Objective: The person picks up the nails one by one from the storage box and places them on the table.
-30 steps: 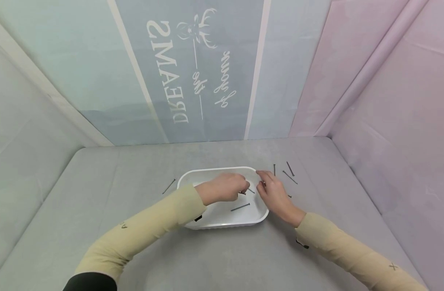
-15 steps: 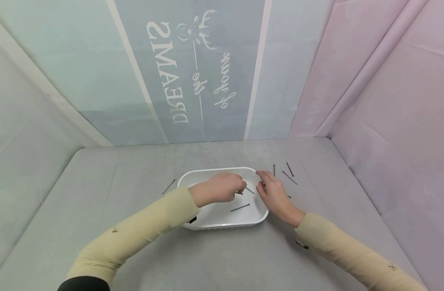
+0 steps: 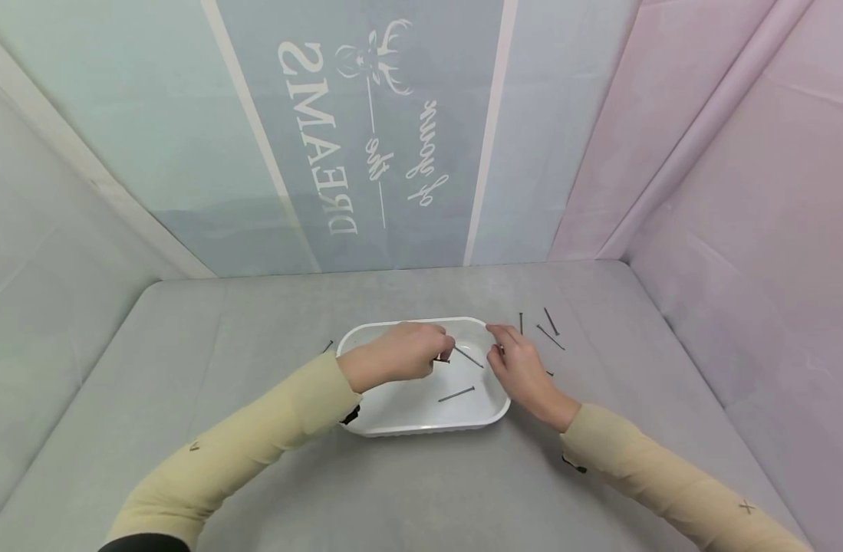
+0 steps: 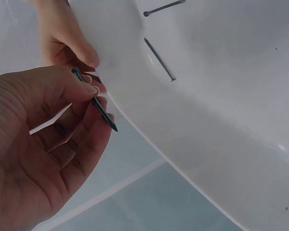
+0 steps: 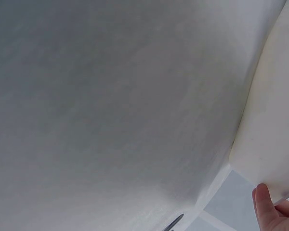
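My left hand (image 3: 407,353) is over the white tray (image 3: 414,418), pinching a dark nail (image 4: 106,114) between thumb and fingers. Seen from the left wrist, the nail's head pokes out at the thumb and its point sticks past the fingertips. Two more nails lie inside the tray: one (image 3: 469,356) toward the right end and another (image 3: 456,394) nearer the front. My right hand (image 3: 525,372) grips the tray's right rim, fingers at the far corner. In the right wrist view, fingertips (image 5: 263,197) show against the tray wall (image 5: 272,120).
Right of the tray several nails lie on the grey surface (image 3: 435,491), among them one upright in view (image 3: 521,323) and one slanted (image 3: 551,337). Part of another nail (image 3: 327,346) shows at the left, behind the left wrist. A printed fabric wall (image 3: 393,245) rises at the back.
My left hand has drifted left across the tray with its nail, uncovering more of the nail at the right end and partly covering the one outside left. The right hand has stayed put.
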`<state>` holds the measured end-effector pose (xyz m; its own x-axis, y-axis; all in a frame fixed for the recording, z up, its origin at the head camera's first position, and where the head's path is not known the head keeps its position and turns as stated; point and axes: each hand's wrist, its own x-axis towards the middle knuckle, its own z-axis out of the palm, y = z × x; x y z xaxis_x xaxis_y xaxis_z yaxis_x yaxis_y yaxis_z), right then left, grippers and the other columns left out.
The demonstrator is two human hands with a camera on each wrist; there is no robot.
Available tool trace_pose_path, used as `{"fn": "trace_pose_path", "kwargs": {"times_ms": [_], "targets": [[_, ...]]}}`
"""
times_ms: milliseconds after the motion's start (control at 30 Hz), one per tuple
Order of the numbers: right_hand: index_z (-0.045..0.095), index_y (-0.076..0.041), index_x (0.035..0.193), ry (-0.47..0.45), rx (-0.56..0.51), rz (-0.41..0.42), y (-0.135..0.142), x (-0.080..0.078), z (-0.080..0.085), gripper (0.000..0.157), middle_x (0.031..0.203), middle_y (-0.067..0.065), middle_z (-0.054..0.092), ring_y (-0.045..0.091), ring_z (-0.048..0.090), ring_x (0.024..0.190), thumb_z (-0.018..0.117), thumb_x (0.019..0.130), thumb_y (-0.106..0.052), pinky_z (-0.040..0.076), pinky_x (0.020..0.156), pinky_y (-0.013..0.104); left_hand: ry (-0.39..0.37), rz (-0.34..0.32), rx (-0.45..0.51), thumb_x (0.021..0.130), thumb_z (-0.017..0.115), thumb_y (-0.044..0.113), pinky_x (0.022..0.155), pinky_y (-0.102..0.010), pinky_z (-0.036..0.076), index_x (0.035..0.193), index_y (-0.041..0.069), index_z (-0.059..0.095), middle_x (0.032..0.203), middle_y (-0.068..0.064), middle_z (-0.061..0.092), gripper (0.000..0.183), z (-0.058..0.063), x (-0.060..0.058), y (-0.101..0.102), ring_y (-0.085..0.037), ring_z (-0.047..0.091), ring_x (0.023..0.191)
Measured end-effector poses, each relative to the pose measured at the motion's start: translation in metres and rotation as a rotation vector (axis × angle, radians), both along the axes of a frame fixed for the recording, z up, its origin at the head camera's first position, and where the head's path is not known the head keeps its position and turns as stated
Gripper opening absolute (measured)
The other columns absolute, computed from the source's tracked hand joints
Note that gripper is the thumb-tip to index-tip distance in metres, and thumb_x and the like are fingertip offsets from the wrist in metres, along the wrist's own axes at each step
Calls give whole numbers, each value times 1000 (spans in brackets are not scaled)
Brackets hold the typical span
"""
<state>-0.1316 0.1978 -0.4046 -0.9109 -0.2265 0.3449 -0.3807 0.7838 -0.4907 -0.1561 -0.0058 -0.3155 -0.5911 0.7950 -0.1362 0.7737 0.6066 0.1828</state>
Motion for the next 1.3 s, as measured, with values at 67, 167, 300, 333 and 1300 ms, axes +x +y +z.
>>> {"fn": "trace_pose_path", "kwargs": {"times_ms": [67, 167, 300, 333, 1300], "targets": [[53, 7, 119, 4, 2, 0, 0, 0, 0, 35, 113, 19, 56, 18, 60, 82, 49, 84, 3, 52, 64, 22, 1, 5, 6, 77, 57, -8, 63, -24, 46, 83, 13, 64, 81, 1, 59, 23, 1, 0, -2, -12, 57, 74], [52, 7, 119, 4, 5, -3, -1, 0, 0, 35, 113, 19, 56, 18, 60, 81, 49, 84, 3, 52, 64, 21, 2, 13, 12, 76, 57, -8, 61, -24, 46, 83, 13, 64, 80, 1, 60, 23, 3, 1, -5, -12, 57, 73], [52, 7, 119, 0, 12, -14, -2, 1, 0, 35, 113, 18, 56, 18, 60, 82, 50, 84, 2, 52, 64, 21, -5, 26, 17, 76, 56, -9, 59, -24, 45, 82, 12, 64, 79, 0, 59, 23, 6, 0, -9, -12, 55, 70], [52, 6, 119, -2, 15, -17, -2, 1, 0, 35, 114, 18, 55, 19, 60, 83, 50, 85, 2, 52, 65, 21, -5, 28, 19, 75, 56, -9, 58, -24, 45, 82, 12, 63, 78, 1, 59, 23, 6, 0, -10, -12, 55, 69], [53, 6, 118, 4, 11, -22, -3, 2, -1, 34, 113, 18, 56, 21, 61, 85, 49, 85, 2, 52, 66, 24, 14, 95, 198, 71, 54, -11, 57, -20, 40, 80, 10, 63, 74, 2, 55, 24, 16, 4, -46, -10, 50, 65]]}}
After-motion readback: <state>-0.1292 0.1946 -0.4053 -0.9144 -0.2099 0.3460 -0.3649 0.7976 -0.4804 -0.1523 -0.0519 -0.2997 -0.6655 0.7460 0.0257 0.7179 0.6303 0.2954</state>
